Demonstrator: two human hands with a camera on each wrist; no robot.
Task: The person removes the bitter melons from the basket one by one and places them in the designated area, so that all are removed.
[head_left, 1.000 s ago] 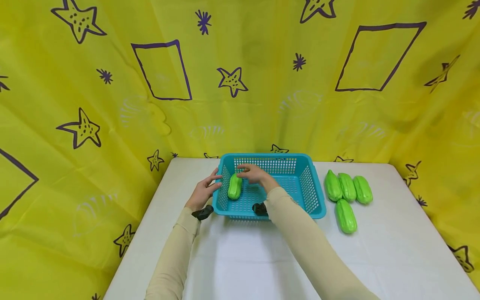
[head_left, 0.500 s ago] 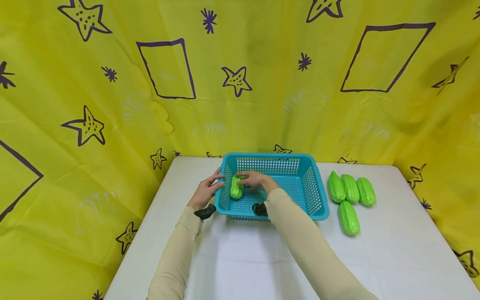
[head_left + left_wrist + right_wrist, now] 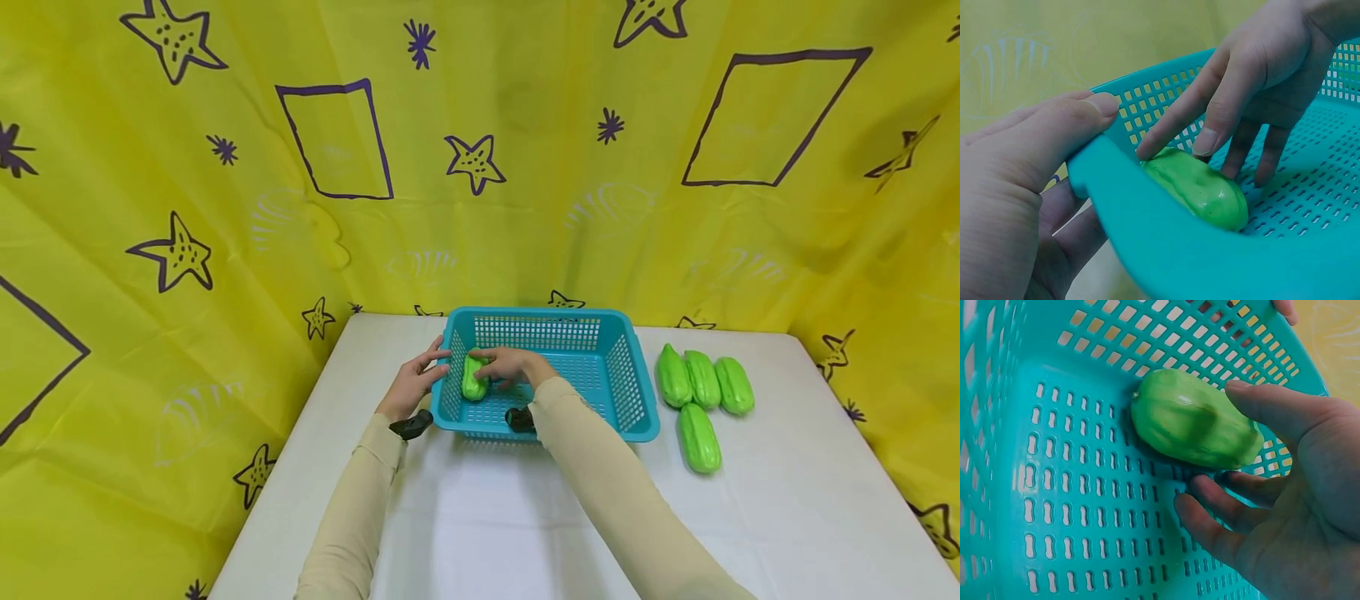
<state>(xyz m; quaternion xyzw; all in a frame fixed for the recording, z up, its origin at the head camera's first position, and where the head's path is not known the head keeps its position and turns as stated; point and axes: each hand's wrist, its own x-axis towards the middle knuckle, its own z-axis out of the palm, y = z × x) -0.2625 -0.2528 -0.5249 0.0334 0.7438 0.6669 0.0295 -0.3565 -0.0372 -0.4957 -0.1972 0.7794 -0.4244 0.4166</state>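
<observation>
A green ribbed toy fruit [image 3: 1191, 422], oblong and glossy, lies at the left end of a blue plastic basket [image 3: 536, 312]. My right hand [image 3: 513, 367] is inside the basket and holds the fruit between thumb and fingers, reaching over its right side. In the right wrist view the thumb [image 3: 1266, 403] lies at one edge of the fruit and the fingers at the other. My left hand [image 3: 408, 385] grips the basket's left rim. Its thumb [image 3: 1079, 119] rests on top in the left wrist view, with fingers outside the wall.
Several matching green toy fruits [image 3: 702, 379] lie on the white tabletop [image 3: 480, 517], right of the basket; one [image 3: 700, 439] sits nearer the front. A yellow patterned curtain [image 3: 540, 233] hangs behind the table and at both sides.
My right hand has come lower and closer around the fruit. The left hand keeps its place on the rim. The whole head view has shifted slightly.
</observation>
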